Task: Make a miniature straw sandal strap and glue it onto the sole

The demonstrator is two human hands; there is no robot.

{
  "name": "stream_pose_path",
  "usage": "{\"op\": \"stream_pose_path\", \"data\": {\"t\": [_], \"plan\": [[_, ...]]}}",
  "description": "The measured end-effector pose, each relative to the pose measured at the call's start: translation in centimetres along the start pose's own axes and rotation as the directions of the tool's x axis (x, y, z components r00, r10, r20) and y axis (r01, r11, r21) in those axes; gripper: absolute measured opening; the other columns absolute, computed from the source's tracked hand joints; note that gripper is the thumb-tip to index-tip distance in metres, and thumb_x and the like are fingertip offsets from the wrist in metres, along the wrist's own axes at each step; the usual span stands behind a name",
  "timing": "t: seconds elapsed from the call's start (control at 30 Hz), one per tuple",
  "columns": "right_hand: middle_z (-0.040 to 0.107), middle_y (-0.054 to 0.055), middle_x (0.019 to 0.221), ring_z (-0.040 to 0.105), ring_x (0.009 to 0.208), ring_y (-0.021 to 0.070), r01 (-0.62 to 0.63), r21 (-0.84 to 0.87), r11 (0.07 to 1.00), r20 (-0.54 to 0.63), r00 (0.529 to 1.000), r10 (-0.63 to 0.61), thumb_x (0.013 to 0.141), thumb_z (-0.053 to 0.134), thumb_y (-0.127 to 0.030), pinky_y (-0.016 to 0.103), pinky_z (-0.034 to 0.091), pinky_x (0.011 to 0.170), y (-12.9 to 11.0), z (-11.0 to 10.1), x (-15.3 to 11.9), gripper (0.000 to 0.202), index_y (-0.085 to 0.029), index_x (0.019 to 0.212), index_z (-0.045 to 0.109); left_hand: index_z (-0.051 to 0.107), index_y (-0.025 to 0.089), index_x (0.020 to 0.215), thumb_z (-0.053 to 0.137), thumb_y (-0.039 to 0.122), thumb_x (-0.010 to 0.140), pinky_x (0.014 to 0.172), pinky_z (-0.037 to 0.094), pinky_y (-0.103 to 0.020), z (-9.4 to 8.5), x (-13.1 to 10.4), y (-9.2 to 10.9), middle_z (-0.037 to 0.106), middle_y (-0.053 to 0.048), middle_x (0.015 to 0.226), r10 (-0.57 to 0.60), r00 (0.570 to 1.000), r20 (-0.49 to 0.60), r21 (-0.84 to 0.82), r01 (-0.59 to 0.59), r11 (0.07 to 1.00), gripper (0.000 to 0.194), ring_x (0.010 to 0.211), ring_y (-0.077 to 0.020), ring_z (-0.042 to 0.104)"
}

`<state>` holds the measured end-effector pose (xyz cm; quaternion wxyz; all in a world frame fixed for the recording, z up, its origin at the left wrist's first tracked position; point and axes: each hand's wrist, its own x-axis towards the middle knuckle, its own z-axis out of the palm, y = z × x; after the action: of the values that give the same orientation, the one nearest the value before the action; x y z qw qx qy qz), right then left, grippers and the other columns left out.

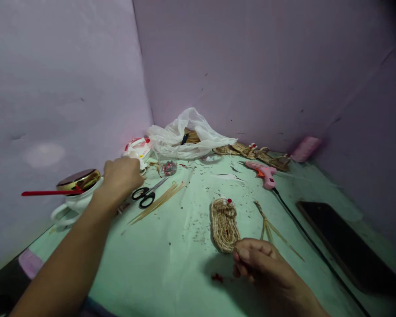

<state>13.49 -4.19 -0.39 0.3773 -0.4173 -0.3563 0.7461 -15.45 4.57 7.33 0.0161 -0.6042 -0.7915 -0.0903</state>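
Observation:
My right hand point(260, 259) pinches the lower right edge of a small oval braided straw piece point(225, 226), held up at a tilt above the table. White beads and a red one sit at its top end. My left hand point(122, 176) is stretched forward at the left, close to a white and red packet point(138, 149); its fingers are hidden behind the back of the hand. Beside it lie black-handled scissors point(148, 196), loose straw strips point(161, 202) and a clear cup of red and green beads point(169, 167). A knotted straw strip point(266, 222) is right of the braided piece.
A pink glue gun point(263, 171) with a black cord and a dark phone point(346, 246) lie at the right. At the back are a white plastic bag point(191, 136) and more braided pieces point(254, 154). A white mug point(67, 211) with a gold lid stands left, under my forearm's side.

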Motion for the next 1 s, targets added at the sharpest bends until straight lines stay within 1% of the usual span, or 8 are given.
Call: {"op": "stream_pose_path", "data": {"t": [0.13,0.3,0.4,0.47,0.53,0.67,0.8,1.0], "plan": [[0.053,0.001,0.042,0.043,0.043,0.0090,0.012,0.041,0.999,0.053,0.998,-0.014,0.057,0.070,-0.036,0.023,0.030,0.047,0.0,0.0,-0.1,0.023,-0.014,0.052,0.065,0.047,0.014,0.037,0.064,0.013,0.040,0.061,0.040,-0.041,1.2,2.9,-2.6,0.059,-0.013,0.055,-0.134,0.977,0.168,0.072,0.123,0.990,0.017,0.071,-0.0375,0.058],[0.052,-0.001,0.041,0.041,0.040,0.0079,0.040,0.108,0.993,0.072,0.996,-0.048,0.057,0.071,-0.035,0.025,0.034,0.049,0.0,-0.1,-0.1,0.022,-0.014,0.053,0.065,0.059,0.015,0.054,0.064,0.021,0.045,0.065,0.041,-0.042,1.3,2.8,-2.3,0.064,-0.014,0.068,-0.137,0.976,0.170,0.056,0.130,0.990,0.012,0.080,-0.0386,0.058],[0.052,-0.001,0.041,0.040,0.039,0.0065,0.053,0.152,0.987,0.037,0.998,-0.060,0.056,0.071,-0.034,0.023,0.035,0.048,-0.1,0.2,0.0,0.022,-0.014,0.053,0.063,0.062,0.016,0.083,0.065,0.029,0.050,0.072,0.044,-0.039,-0.5,1.0,-0.6,0.065,-0.011,0.086,0.027,0.990,0.140,-0.366,0.026,0.930,0.036,0.086,-0.0318,0.057],[0.052,-0.001,0.042,0.039,0.039,0.0058,0.081,0.179,0.981,0.006,0.997,-0.083,0.056,0.071,-0.034,0.021,0.034,0.047,-0.2,0.4,0.2,0.022,-0.013,0.053,0.063,0.060,0.015,0.095,0.063,0.032,0.058,0.073,0.046,-0.039,-1.5,-0.6,1.0,0.065,-0.008,0.093,0.202,0.959,0.200,-0.867,0.077,0.491,0.041,0.085,-0.0277,0.059],[0.055,0.000,0.046,0.040,0.039,0.0053,0.109,0.195,0.975,-0.021,0.994,-0.107,0.057,0.071,-0.033,0.021,0.035,0.046,-0.3,0.5,0.4,0.022,-0.013,0.054,0.062,0.062,0.015,0.092,0.057,0.029,0.067,0.069,0.048,-0.038,-1.7,-2.3,2.6,0.066,-0.008,0.088,0.283,0.918,0.279,-0.960,0.262,0.095,0.030,0.075,-0.0243,0.062],[0.058,0.000,0.055,0.042,0.041,0.0054,0.130,0.245,0.961,-0.047,0.991,-0.123,0.062,0.069,-0.032,0.022,0.040,0.049,-0.5,0.5,0.7,0.019,-0.013,0.061,0.064,0.062,0.013,0.084,0.053,0.023,0.070,0.060,0.050,-0.034,-0.1,-4.7,5.3,0.069,-0.010,0.077,0.326,0.870,0.370,-0.863,0.452,-0.226,0.019,0.063,-0.0221,0.063],[0.060,0.003,0.067,0.050,0.053,0.0097,0.159,0.273,0.949,-0.044,0.987,-0.152,0.060,0.070,-0.030,0.021,0.040,0.047,-0.5,0.6,0.9,0.023,-0.014,0.075,0.069,0.064,0.010,0.088,0.055,0.023,0.070,0.059,0.050,-0.032,1.7,-6.0,6.6,0.069,-0.013,0.079,0.473,0.788,0.394,-0.794,0.551,-0.256,0.023,0.063,-0.0228,0.064],[0.063,0.010,0.089,0.053,0.059,0.0108,0.205,0.227,0.952,-0.055,0.979,-0.197,0.059,0.069,-0.030,0.023,0.042,0.048,-0.4,1.1,1.3,0.016,-0.014,0.057,0.066,0.063,0.012,0.097,0.059,0.025,0.071,0.061,0.050,-0.031,3.4,-7.7,7.7,0.068,-0.011,0.088,0.664,0.643,0.382,-0.756,0.630,-0.175,0.029,0.065,-0.0211,0.064]]}}
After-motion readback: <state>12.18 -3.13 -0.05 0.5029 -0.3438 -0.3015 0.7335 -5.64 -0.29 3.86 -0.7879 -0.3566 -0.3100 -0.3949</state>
